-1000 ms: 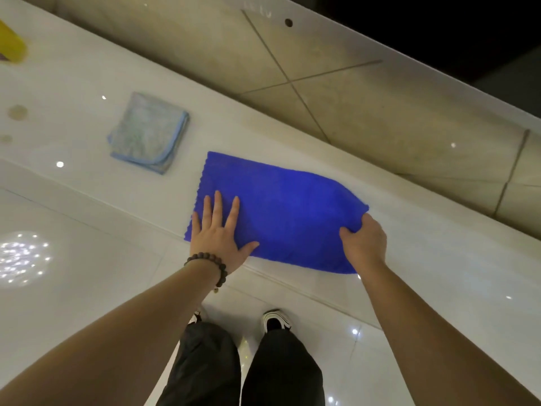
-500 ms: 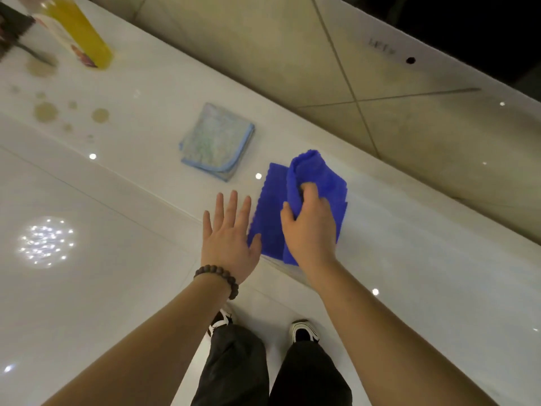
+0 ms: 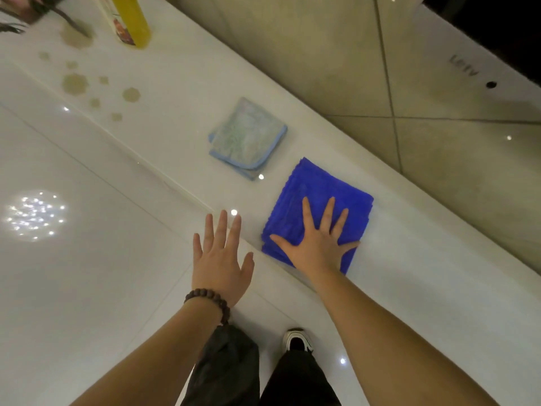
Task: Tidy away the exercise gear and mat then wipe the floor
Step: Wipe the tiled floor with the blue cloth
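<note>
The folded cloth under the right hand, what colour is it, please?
Bright blue, clearest in the head view.

Vivid blue cloth [image 3: 319, 194], pale blue-edged cloth [image 3: 248, 139], yellow bottle [image 3: 133, 19]

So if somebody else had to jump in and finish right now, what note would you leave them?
Right hand: open, pressing flat on the folded bright blue microfibre cloth on the glossy white floor.
Left hand: open, holding nothing, just left of that cloth.
Folded pale blue-edged cloth lies farther out; brownish spill spots sit near the yellow bottle.
Done: blue cloth folded. Left: wipe the spots.
</note>
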`<action>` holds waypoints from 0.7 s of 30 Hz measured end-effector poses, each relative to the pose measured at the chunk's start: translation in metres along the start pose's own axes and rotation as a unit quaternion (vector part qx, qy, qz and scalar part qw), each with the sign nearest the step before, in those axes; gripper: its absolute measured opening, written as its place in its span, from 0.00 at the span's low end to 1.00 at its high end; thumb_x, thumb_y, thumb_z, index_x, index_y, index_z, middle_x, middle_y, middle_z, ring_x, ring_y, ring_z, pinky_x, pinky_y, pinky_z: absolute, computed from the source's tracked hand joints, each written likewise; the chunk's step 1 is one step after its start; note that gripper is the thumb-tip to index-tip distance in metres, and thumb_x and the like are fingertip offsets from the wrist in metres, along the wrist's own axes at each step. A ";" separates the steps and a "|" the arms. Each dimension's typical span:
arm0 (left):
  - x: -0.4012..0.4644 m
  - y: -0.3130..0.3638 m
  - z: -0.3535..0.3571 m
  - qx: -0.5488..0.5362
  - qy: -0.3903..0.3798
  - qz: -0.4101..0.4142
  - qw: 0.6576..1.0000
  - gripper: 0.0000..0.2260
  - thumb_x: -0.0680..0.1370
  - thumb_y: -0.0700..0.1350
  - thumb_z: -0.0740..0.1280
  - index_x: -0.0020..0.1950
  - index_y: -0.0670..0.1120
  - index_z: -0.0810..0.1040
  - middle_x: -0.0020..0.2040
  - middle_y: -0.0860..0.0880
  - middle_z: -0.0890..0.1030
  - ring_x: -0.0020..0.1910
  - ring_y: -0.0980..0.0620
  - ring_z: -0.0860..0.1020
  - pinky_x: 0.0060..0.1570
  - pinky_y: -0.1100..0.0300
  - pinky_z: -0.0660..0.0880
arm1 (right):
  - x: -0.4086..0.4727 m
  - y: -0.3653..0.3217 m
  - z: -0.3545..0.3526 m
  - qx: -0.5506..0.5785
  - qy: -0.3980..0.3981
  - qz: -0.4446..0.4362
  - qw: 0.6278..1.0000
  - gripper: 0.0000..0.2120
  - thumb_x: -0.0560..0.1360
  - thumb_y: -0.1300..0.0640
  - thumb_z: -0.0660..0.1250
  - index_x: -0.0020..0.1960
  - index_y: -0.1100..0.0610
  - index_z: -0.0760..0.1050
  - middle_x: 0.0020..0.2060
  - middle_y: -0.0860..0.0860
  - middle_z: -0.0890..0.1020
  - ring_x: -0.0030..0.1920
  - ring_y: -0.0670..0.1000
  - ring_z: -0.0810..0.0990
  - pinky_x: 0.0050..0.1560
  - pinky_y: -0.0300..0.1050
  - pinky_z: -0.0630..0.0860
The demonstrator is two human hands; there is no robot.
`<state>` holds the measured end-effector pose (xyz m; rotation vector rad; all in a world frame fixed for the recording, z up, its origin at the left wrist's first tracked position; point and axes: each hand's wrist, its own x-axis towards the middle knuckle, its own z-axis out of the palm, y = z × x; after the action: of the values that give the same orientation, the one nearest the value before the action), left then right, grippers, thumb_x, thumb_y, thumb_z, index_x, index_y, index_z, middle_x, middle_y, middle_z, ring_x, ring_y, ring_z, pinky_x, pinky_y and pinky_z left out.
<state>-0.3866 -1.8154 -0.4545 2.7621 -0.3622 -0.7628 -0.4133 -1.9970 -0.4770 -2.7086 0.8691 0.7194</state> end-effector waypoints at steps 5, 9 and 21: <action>-0.014 -0.007 0.009 -0.013 -0.012 -0.034 0.999 0.32 0.81 0.57 0.54 0.78 0.54 0.39 0.78 0.50 0.37 0.75 0.48 0.32 0.74 0.47 0.36 | -0.005 0.013 0.018 0.004 0.112 -0.028 0.993 0.32 0.73 0.33 0.58 0.74 0.43 0.58 0.76 0.54 0.55 0.75 0.61 0.51 0.65 0.73 0.55; -0.034 -0.009 0.013 -0.029 -0.023 -0.068 0.997 0.32 0.81 0.58 0.54 0.78 0.55 0.39 0.78 0.51 0.36 0.75 0.48 0.32 0.75 0.47 0.37 | -0.002 0.025 0.010 -0.021 0.141 -0.063 0.988 0.22 0.73 0.46 0.66 0.66 0.50 0.71 0.68 0.55 0.69 0.65 0.62 0.66 0.56 0.64 0.67; -0.125 -0.020 -0.057 -0.099 0.090 -0.218 0.967 0.31 0.81 0.56 0.54 0.79 0.53 0.40 0.79 0.50 0.38 0.76 0.48 0.33 0.76 0.47 0.40 | -0.082 -0.005 -0.060 -0.041 0.202 -0.326 0.923 0.16 0.67 0.52 0.70 0.54 0.55 0.77 0.51 0.54 0.79 0.50 0.59 0.77 0.45 0.56 0.73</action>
<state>-0.4573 -1.7489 -0.3544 2.7132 0.3516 -0.5907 -0.4455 -1.9728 -0.3836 -2.9848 -0.0495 0.0542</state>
